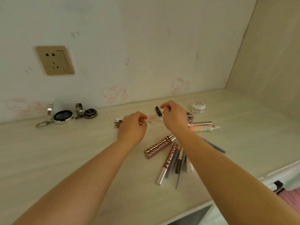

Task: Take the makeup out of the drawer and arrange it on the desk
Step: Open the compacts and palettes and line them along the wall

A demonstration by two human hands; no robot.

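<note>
Both my hands hover over the pale desk [65,159] near the back wall. My left hand [132,127] hangs with loosely curled fingers just left of a small peach powder pan [152,118]; a small white piece [118,119] lies by its far side. My right hand [173,116] hangs the same way, beside a black lipstick [158,110]. I see nothing plainly held in either hand. Under my right forearm lie two brown Colorkey tubes [158,147] and several pencils [179,161]. A pink tube [204,127] and a blue patterned compact [190,118] lie to the right.
A round white compact [198,107] sits at the back right. Two open metal compacts [63,117] [89,112] stand at the back left under a gold wall socket [55,60]. A side panel closes the right. Pink items [290,197] show below the desk edge.
</note>
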